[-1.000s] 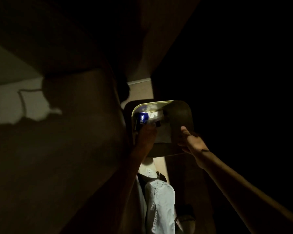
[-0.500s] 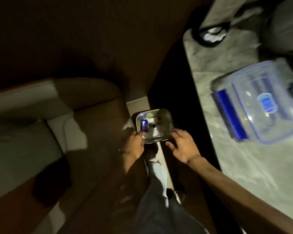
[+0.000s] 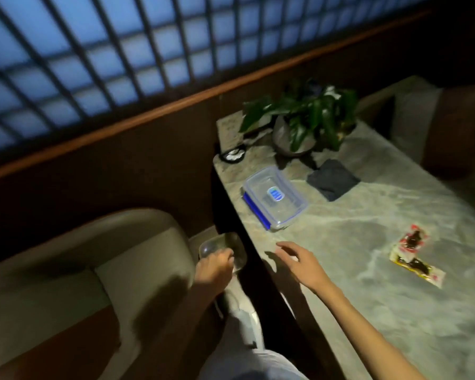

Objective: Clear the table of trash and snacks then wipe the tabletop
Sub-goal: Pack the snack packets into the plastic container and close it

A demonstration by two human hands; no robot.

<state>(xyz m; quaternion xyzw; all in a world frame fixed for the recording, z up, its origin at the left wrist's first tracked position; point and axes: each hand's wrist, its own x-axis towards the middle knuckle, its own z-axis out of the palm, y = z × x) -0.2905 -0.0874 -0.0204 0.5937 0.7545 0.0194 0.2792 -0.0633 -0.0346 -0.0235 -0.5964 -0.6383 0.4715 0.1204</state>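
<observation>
**Down by the table's near-left edge, one hand holds the bin**

Below the tabletop's [image 3: 368, 270] left edge, down on the floor between the table and a tan seat [image 3: 88, 270], sits a small bin [image 3: 231, 248]. The left hand [image 3: 213, 270] grips its rim with curled fingers. What is inside is too dark and blurry to tell.

Over the near-left edge of the tabletop, the right hand [image 3: 302, 261] floats with its fingers spread and loose, holding nothing.

Snack packets [image 3: 414, 259], red and yellow, lie toward the right edge. A clear box with a blue lid clip [image 3: 274, 197] sits by the left edge. A dark folded cloth [image 3: 333, 179] lies just past it. A potted plant [image 3: 302, 119] stands at the far end, with a small dark dish [image 3: 233, 155] near the far-left corner.
</observation>
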